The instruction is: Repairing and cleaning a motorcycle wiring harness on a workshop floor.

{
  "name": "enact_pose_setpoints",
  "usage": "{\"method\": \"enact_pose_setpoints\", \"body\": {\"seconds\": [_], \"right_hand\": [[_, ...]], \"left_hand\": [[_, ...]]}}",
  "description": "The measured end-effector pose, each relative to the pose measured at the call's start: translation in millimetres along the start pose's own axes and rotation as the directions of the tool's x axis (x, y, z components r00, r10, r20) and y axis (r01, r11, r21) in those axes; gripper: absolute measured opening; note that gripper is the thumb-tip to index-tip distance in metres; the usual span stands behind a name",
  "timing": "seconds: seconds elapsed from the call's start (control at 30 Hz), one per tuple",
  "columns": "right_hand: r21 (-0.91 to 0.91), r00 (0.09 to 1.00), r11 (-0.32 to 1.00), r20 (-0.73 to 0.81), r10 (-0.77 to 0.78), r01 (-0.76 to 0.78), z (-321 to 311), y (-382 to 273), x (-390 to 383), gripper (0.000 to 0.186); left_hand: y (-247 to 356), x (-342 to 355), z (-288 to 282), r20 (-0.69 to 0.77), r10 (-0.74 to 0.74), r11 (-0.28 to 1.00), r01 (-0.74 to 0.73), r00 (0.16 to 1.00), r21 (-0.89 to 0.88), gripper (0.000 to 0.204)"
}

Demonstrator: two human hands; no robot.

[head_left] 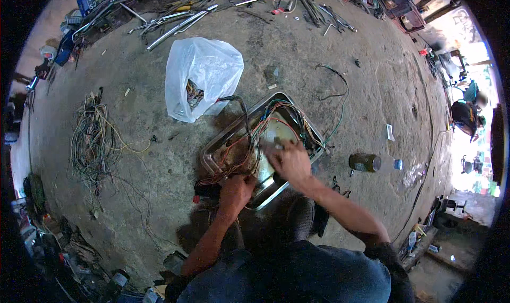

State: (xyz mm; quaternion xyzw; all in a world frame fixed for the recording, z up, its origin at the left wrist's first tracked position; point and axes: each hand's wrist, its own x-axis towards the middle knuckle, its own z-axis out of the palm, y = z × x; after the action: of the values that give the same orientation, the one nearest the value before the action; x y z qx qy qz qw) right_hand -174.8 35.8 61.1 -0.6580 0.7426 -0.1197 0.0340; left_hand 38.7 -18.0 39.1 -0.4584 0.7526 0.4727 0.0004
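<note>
Evidently, the wire bundle lies across the metal tray, from one o'clock to eight. Left hand at seven, right hand at four; whether either is closed on wire cannot be told. Judged light, limp, tangle-prone; best held mid-bundle.

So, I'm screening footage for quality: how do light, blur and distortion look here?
In the head view, glare washes out the opening at the right edge; the right hand looks blurred over the tray; shadow darkens the left hand; fisheye distortion curves the scene inside black corners.
</note>
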Motion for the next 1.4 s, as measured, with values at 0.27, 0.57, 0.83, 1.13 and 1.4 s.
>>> {"method": "enact_pose_setpoints", "body": {"seconds": [0.27, 0.57, 0.83, 1.13, 1.4], "right_hand": [[-0.063, 0.997, 0.995, 0.024, 0.075, -0.073, 26.0, 14.7, 13.7, 0.021], [0.266, 0.966, 0.928, 0.082, 0.247, -0.26, -0.5, 29.9, 20.2, 0.033], [0.355, 0.912, 0.84, 0.141, 0.386, -0.411, -59.2, 47.2, -15.4, 0.052], [-0.034, 0.927, 0.971, 0.292, 0.234, -0.235, -3.7, 54.5, -11.7, 0.038], [0.002, 0.899, 0.945, 0.308, 0.312, -0.328, -58.8, 19.0, 0.9, 0.023]], "left_hand": [[17.5, -22.9, 1.3, -0.059, 0.156, 0.983, -0.15, 0.986, 0.104, 0.038], [62.0, -32.5, -60.0, 0.008, 0.152, 0.981, -0.152, 0.988, 0.121, 0.029], [92.9, -15.8, -69.5, 0.055, -0.017, 0.887, 0.04, 0.998, -0.46, 0.028], [39.0, 12.7, 2.4, 0.352, -0.283, 0.521, 0.451, 0.892, -0.725, 0.031], [6.1, 3.8, 27.6, 0.113, -0.232, 0.873, 0.258, 0.966, -0.413, 0.05]]}}
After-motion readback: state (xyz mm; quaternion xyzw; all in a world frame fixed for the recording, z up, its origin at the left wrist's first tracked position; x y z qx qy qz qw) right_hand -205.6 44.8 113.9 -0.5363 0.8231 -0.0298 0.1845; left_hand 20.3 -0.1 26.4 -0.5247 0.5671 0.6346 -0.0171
